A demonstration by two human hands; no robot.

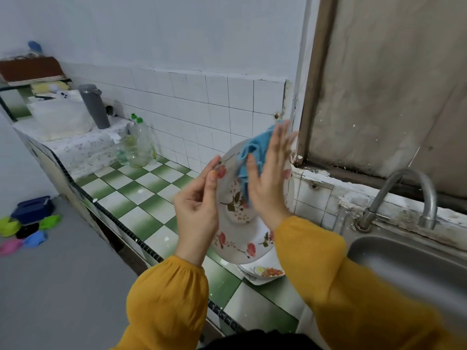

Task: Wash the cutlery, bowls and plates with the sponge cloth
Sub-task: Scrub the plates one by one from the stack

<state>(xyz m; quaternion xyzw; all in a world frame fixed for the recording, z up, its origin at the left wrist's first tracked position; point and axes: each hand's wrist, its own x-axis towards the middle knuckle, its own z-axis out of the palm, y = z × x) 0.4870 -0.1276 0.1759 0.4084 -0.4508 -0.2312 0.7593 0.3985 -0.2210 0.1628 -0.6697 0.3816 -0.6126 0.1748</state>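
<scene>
nearly upright between the two hands, a floral plate (235, 210) stands on edge above the green-and-white tiled desk (141, 198), its long rim running from the person's chest up toward the wall. the left hand (197, 208) pinches the plate's left rim with thumb and fingers. the right hand (267, 183), fingers straight and spread, presses a blue sponge cloth (255, 147) flat against the upper face. that puts it nearer the part left to wipe, which lies below the cloth. directly beneath the plate, a stack of other dishes (265, 272) waits on the desk, near the steel sink (404, 261) and its curved tap (409, 188) to the right. clear plastic bottles (137, 142) and a grey flask (94, 107) stand well apart along the wall, out of the way.
</scene>
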